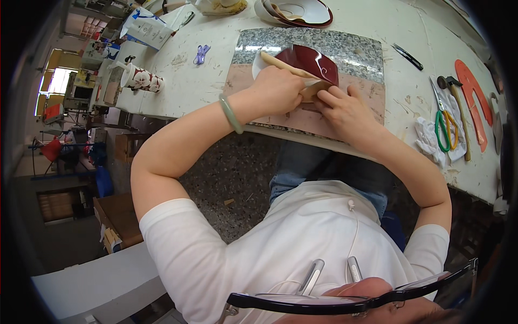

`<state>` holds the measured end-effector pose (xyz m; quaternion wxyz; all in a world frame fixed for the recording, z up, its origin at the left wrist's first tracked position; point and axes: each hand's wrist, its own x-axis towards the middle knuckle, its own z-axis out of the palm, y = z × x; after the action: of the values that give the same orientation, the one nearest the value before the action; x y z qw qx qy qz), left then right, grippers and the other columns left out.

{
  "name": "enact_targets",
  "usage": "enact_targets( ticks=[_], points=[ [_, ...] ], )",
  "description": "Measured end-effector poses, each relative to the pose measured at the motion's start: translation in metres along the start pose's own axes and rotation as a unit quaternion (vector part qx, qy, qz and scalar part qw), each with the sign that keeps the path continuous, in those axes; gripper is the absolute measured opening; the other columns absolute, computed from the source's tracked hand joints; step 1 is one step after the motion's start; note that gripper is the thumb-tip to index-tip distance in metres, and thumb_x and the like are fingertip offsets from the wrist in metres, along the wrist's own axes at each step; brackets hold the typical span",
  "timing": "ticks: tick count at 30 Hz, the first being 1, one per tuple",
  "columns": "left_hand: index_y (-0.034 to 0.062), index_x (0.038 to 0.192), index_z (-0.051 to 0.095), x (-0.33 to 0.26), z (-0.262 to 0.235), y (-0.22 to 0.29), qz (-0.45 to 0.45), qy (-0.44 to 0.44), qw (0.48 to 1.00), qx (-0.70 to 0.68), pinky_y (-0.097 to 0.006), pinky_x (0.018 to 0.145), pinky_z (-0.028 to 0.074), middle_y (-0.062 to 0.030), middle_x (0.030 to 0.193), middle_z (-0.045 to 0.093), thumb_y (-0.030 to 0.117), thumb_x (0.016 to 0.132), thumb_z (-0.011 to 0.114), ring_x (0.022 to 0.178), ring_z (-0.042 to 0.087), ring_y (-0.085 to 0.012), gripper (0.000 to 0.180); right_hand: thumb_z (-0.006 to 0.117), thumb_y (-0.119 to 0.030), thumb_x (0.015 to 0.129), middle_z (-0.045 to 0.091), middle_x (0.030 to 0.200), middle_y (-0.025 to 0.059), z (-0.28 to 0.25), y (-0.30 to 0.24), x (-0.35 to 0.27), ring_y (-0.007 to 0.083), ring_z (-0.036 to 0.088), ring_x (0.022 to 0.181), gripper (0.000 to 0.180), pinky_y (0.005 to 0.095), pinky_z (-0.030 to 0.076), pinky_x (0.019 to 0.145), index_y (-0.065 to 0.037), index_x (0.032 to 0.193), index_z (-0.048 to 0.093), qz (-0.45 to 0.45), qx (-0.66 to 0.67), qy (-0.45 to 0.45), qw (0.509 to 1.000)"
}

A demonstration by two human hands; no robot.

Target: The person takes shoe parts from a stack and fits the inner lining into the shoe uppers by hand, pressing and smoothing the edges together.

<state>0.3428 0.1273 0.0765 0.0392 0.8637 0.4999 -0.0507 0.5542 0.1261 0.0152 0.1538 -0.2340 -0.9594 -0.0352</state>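
Note:
A glossy dark red leather piece point(307, 58), curved and with a tan inner side, stands bent up on the work board. My left hand point(277, 90) is closed on its tan edge point(286, 66), the fingers curled under and partly hidden. On the other side, my right hand point(345, 112) pinches the near tan flap point(314, 89) between thumb and fingers, close to the left fingertips. A white rounded part point(259, 63) shows behind my left hand. Beneath the work lie a pinkish-brown sheet point(240, 78) and a grey speckled stone slab point(356, 46).
To the right lie a black-handled cutter point(408, 57), scissors with green and yellow handles point(445, 124), a hammer point(459, 108) and an orange-red template point(472, 102). On the left are a floral cup point(143, 79), purple cord point(202, 54) and a white carton point(147, 28). A white bowl-like object point(302, 12) sits behind.

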Motion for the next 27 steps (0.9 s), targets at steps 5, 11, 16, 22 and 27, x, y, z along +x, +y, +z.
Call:
enact_targets(
  ticks=[5,11,16,22,27],
  points=[
    [0.0084,0.073,0.068,-0.003,0.009,0.009,0.046,0.042,0.996,0.058,-0.043,0.064,0.052,-0.0105,0.066,0.065,0.023,0.077,0.062,0.065,0.065,-0.0298,0.016,0.06,-0.017,0.076,0.052,0.103,-0.0004,-0.008,-0.01,0.012,0.0151,0.048,0.106,0.023,0.0352,0.038,0.084,-0.01,0.097,0.068,0.018,0.036,-0.052,0.998],
    [0.0023,0.078,0.068,-0.009,0.005,-0.009,-0.042,-0.017,0.997,-0.067,-0.044,0.07,0.051,-0.013,0.075,0.066,0.023,0.078,0.062,0.073,0.066,-0.0327,0.021,0.058,-0.016,0.078,0.053,0.106,0.0001,0.005,-0.005,0.013,0.0162,0.047,0.109,0.02,0.0358,0.041,0.081,-0.01,0.093,0.07,-0.004,0.008,-0.018,1.0],
    [0.0056,0.082,0.067,-0.012,0.009,0.007,-0.06,-0.011,0.998,-0.025,-0.045,0.071,0.051,-0.014,0.081,0.067,0.021,0.078,0.063,0.076,0.066,-0.032,0.016,0.061,-0.016,0.076,0.052,0.107,0.0024,0.004,-0.006,0.021,0.0175,0.047,0.111,0.021,0.0358,0.04,0.085,-0.009,0.094,0.07,-0.02,0.023,0.012,0.999],
    [0.0069,0.081,0.067,-0.039,0.014,-0.004,0.063,0.114,0.991,0.017,-0.039,0.071,0.052,-0.0111,0.082,0.067,0.014,0.076,0.064,0.082,0.065,-0.0279,0.009,0.063,-0.017,0.076,0.053,0.111,0.0028,0.003,-0.01,0.021,0.0182,0.046,0.114,0.023,0.0392,0.039,0.086,-0.01,0.097,0.07,-0.019,0.054,-0.033,0.998],
    [0.0083,0.074,0.067,-0.035,0.029,0.001,-0.019,0.097,0.995,0.011,-0.037,0.067,0.053,-0.0101,0.079,0.069,0.014,0.072,0.065,0.084,0.066,-0.0262,0.007,0.062,-0.017,0.076,0.053,0.111,0.0015,0.007,-0.009,0.026,0.0181,0.047,0.112,0.021,0.0403,0.038,0.086,-0.009,0.094,0.069,-0.01,0.084,0.002,0.996]
  ],
)
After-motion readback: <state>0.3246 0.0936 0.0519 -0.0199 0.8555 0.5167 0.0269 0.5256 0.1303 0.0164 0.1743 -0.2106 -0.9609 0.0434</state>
